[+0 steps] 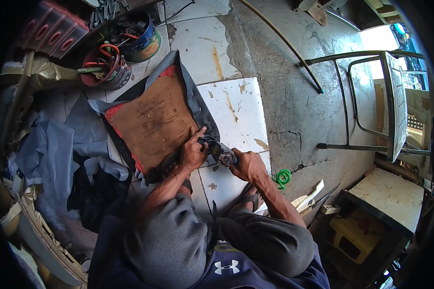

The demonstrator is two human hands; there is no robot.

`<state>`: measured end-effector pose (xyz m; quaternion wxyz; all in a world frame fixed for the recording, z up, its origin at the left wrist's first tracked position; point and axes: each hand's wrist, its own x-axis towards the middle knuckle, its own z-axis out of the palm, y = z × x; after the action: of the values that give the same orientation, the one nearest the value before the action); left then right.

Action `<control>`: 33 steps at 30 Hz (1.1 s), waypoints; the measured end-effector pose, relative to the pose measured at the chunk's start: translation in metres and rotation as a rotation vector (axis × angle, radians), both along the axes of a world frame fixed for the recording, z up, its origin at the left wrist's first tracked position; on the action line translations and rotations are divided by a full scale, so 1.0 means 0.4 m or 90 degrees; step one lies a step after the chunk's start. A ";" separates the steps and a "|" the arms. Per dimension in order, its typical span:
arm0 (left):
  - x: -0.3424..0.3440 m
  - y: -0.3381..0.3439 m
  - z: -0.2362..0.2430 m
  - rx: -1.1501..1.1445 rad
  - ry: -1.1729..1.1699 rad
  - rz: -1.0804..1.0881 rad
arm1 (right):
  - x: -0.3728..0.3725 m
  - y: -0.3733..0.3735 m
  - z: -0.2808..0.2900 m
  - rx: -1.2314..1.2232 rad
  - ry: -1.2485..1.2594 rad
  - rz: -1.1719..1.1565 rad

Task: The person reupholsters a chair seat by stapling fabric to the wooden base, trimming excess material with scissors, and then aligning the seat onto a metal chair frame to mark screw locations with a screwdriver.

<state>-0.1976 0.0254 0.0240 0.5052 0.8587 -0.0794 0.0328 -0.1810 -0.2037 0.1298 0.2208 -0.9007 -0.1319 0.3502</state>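
A seat panel [152, 115] lies bottom up in front of me, its brown board showing inside a red border. Black and grey fabric [203, 108] is wrapped round its sides. At the panel's near right edge, my left hand [194, 151] is bent over the fabric with its fingertips pressed on the fold. My right hand [249, 166] is closed round the handle of a dark staple gun [223, 155]. The tool's nose meets the fabric edge beside my left fingers; the exact contact point is hidden.
A green coiled hose [283, 178] lies right of my right hand. Two tubs of tools, a red one [112, 77] and a blue one [147, 45], stand at far left. Loose grey cloth [58, 154] is heaped at left. A metal-framed chair [393, 106] lies tipped at right.
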 end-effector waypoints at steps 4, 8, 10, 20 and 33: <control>-0.003 0.009 -0.002 -0.001 0.004 0.004 | 0.020 0.000 -0.011 -0.009 -0.012 0.018; -0.005 0.008 -0.007 0.015 0.018 0.026 | 0.024 -0.031 -0.006 0.035 -0.027 0.007; 0.000 -0.004 -0.010 0.009 0.039 0.057 | 0.038 -0.035 0.010 0.025 -0.035 -0.012; 0.004 0.013 0.002 0.007 -0.029 -0.010 | 0.089 -0.004 0.004 -0.010 -0.041 0.041; 0.018 0.052 -0.051 0.087 -0.036 -0.019 | -0.058 0.037 0.035 0.052 0.077 -0.198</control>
<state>-0.1904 0.0462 0.0036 0.4433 0.8887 -0.1089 0.0439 -0.2042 -0.1889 0.1438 0.3162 -0.8780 0.0089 0.3594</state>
